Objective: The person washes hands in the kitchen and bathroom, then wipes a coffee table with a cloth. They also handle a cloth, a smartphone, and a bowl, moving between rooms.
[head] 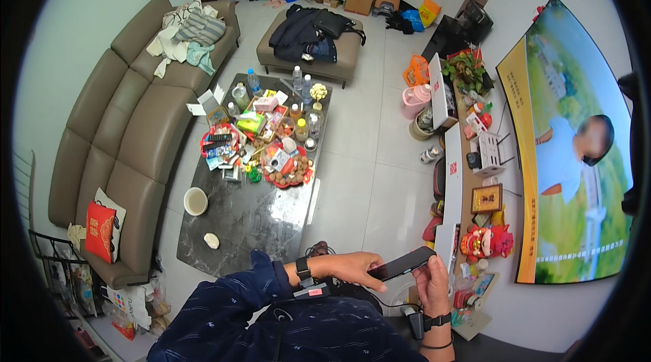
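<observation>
A dark smartphone point(403, 264) is held between both hands, in front of the body. My left hand point(355, 266) grips its near left end, fingers curled at the edge. My right hand point(433, 276) holds the other end, thumb and fingertips at the corner. Both wrists wear black straps with small devices, and a thin black cable runs near them. Left of the hands, a marble-patterned black coffee table point(239, 227) bears a white bowl of pale liquid point(196, 201) and a round whitish item point(211, 241). Farther back on it stand bottles, a red tray of walnuts point(289, 177) and remote controls point(218, 142).
A brown leather sofa point(145, 128) runs along the left, with a matching ottoman point(315, 59) behind the table. To the right, a cluttered TV cabinet point(460, 158) stands below a large television point(574, 158). A pink jug point(417, 100) and a can point(431, 154) stand on the tiled floor.
</observation>
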{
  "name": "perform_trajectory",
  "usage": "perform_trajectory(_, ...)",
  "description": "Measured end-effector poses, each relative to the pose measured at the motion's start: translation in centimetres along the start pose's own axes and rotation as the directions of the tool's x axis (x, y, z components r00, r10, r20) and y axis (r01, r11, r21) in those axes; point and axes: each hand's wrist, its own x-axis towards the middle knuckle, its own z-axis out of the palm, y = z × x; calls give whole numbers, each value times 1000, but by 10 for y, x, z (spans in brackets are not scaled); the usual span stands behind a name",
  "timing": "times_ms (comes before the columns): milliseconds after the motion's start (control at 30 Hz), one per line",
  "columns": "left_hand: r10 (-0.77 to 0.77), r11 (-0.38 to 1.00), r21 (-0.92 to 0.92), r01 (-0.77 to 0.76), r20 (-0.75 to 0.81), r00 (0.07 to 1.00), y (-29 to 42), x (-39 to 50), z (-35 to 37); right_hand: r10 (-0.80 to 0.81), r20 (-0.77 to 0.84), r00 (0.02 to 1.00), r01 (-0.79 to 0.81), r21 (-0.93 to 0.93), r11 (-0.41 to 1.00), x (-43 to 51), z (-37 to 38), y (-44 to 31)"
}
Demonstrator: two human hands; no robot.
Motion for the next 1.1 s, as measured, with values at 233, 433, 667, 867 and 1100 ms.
perform_trajectory(233,11,998,-57,-14,-50,999,38,52,-75,4,-9,1000,-4,-11,1000,111,3,-39)
perform_trajectory(433,-11,995,-99,5,-59,998,67,107,-151,55,98,994,-48,-65,997,215,-2,-85)
perform_trajectory(667,-107,890,-454,-34,-281,954,113,140,-254,184,63,981,-172,-156,973,359,-12,-148)
perform_trajectory(867,-312,794,-576,-196,-662,681,126,146,-329,311,160,937,-276,-209,938,471,-8,-188)
perform_trajectory(1100,-422,655,-589,-473,-804,419,134,144,-452,397,181,900,-340,-279,898,588,29,-208)
